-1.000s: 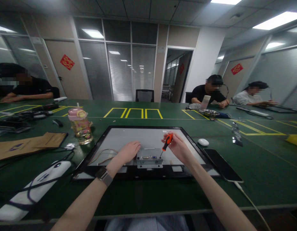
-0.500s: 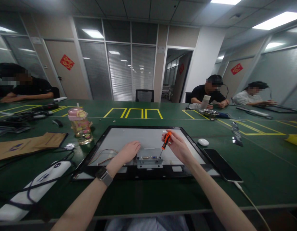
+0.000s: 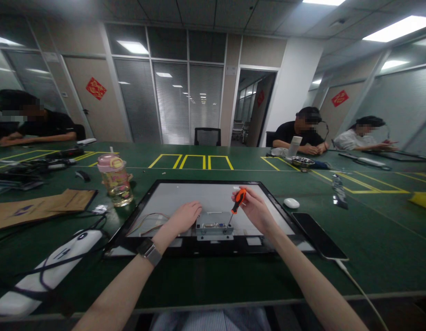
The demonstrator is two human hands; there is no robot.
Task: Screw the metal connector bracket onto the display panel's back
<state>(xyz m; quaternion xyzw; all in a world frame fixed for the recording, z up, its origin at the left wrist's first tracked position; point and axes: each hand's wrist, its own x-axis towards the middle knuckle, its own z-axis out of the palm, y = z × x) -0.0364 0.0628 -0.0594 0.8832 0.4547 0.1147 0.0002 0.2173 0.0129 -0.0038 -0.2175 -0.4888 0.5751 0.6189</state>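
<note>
A black-framed monitor panel (image 3: 154,188) lies face down on the green table, its grey metal back up. A small metal connector box (image 3: 214,227) with ports sits near the panel's near edge. My right hand (image 3: 256,211) is closed around a small screwdriver (image 3: 237,202) with an orange and black handle, its tip down at the box's right side. My left hand (image 3: 185,217) rests on the panel just left of the box, fingers curled down against it. Thin coloured wires (image 3: 149,223) run across the panel to the left of that hand. A watch is on my left wrist.
A pink-lidded drink bottle (image 3: 115,180), brown paper bags (image 3: 40,207) and a white-and-black bag (image 3: 50,269) lie left. A black phone (image 3: 319,236) on a cable and a white earbud case (image 3: 291,202) lie right. Other people sit at the far left and far right.
My right hand has raised and tilted the screwdriver handle slightly. A person at the far right has set a white cup down on the table. My left hand has stayed put.
</note>
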